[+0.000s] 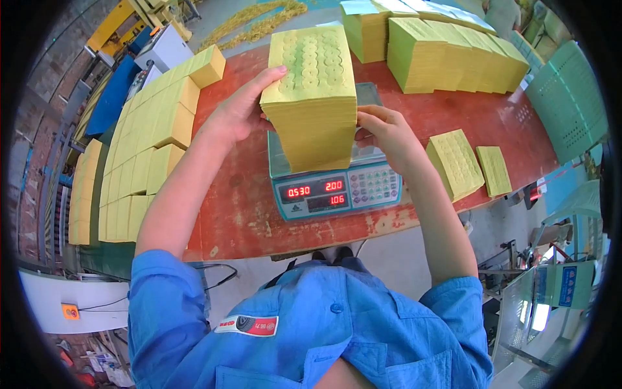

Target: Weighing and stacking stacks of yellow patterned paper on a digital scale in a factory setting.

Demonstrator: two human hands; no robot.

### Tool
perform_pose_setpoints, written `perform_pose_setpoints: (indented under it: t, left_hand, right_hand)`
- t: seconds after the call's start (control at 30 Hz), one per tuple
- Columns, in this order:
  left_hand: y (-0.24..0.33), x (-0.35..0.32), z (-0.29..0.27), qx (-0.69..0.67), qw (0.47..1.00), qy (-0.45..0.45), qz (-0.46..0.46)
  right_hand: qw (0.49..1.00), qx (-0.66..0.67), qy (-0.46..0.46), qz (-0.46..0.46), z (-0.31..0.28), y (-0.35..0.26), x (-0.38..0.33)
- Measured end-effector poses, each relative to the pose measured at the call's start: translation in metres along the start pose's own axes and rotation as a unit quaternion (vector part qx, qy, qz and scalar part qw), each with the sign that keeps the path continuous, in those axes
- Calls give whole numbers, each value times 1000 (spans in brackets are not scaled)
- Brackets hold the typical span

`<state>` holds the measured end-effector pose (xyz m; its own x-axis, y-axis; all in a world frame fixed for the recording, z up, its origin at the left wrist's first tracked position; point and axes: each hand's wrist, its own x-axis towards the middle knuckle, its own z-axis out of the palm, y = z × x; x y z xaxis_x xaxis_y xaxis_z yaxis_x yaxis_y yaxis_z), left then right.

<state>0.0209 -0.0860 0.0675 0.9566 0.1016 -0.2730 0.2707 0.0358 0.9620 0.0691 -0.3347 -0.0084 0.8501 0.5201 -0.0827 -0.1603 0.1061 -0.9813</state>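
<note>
A tall stack of yellow paper (314, 123), its top sheet stamped with rows of round coin shapes, stands on a digital scale (283, 162) with lit red digits and a keypad. My left hand (243, 107) grips the stack's left side, its thumb over the top edge and its other fingers partly hidden behind. On the right side, my right hand (385, 133) has its fingers bent against the paper, the fingertips partly out of sight. To the right of the scale lie a shorter stack of the same paper (455, 163) and a thin one (494, 171).
The scale rests on a worn red table (240, 223). Many yellow stacks (139, 142) line the left, and more paper stacks (457, 58) stand at the back right. A green perforated plastic chair (570, 104) borders the table's right end. Yellow strips (259, 23) lie beyond it.
</note>
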Motion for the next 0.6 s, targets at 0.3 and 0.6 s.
perform_pose_setpoints:
  t: [0.3, 0.6]
  left_hand:
    - [-46, 20, -10, -135, 987, 38, 77]
    - [-119, 51, 20, -300, 944, 71, 120]
  right_hand:
    - [993, -42, 69, -84, -12, 41, 34]
    - [988, 139, 50, -44, 39, 47, 78]
